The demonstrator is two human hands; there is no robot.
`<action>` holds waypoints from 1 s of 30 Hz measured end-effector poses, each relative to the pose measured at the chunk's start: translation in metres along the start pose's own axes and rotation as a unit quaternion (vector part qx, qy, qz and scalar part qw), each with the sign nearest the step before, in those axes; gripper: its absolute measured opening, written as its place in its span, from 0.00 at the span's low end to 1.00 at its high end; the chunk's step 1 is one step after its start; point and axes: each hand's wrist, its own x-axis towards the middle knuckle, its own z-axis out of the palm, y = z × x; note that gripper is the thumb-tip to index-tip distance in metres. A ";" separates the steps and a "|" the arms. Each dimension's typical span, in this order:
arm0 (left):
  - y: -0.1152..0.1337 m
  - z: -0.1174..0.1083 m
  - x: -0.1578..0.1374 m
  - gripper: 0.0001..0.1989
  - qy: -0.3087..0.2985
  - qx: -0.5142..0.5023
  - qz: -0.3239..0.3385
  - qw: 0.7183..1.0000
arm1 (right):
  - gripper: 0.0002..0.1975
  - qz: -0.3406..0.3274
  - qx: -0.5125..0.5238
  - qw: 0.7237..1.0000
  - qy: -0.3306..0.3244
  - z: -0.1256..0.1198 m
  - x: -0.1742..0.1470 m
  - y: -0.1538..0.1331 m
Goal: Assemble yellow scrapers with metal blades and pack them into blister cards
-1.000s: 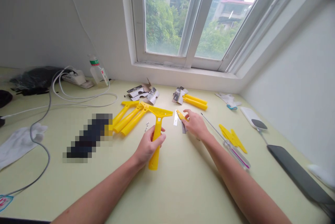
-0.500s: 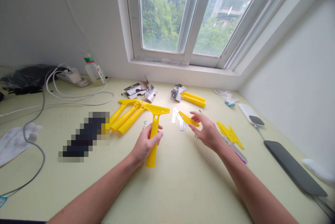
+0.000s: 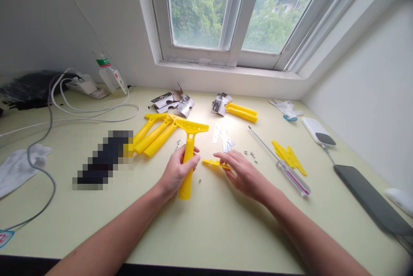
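Observation:
My left hand [image 3: 182, 164] is wrapped round the grip of a yellow plastic scraper handle [image 3: 191, 129], its T-shaped head pointing away from me. My right hand [image 3: 237, 168] pinches a yellow blade cover plate [image 3: 211, 162], seen nearly edge-on, just right of the handle. One tiny metal piece [image 3: 200, 181], probably a screw, shows between my hands; whether it rests on the table cannot be told. Beyond my right hand lie thin metal blades [image 3: 221, 138]. Small screws [image 3: 251, 154] lie to its right, and little nuts [image 3: 177, 142] lie beside the left hand.
More yellow scraper handles [image 3: 155, 138] lie at left, others [image 3: 241, 111] at the back by cardboard packaging [image 3: 172, 103]. On the right are a screwdriver [image 3: 292, 177], yellow cover plates [image 3: 288, 155] and a dark flat device [image 3: 364, 194]. Cables [image 3: 48, 134] and a bottle [image 3: 111, 75] stand left.
My right hand has drawn the yellow cover plate from above the blades toward me and turned it edge-on. The screwdriver and screws now show. My left hand still grips the scraper handle.

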 end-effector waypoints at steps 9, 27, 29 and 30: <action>-0.005 0.001 -0.002 0.15 0.023 -0.014 0.022 0.999 | 0.22 0.055 0.004 0.998 -0.001 -0.007 0.000 0.008; 0.004 -0.005 0.004 0.15 0.045 -0.099 0.051 0.993 | 0.15 -0.043 -0.051 0.998 0.023 -0.016 -0.006 -0.027; 0.006 -0.007 0.005 0.16 0.049 -0.105 0.058 0.992 | 0.24 -0.099 -0.006 0.993 -0.059 -0.008 -0.009 -0.060; 0.007 -0.008 0.005 0.16 0.052 -0.107 0.061 0.991 | 0.27 -0.120 0.012 0.987 -0.111 -0.004 -0.011 -0.074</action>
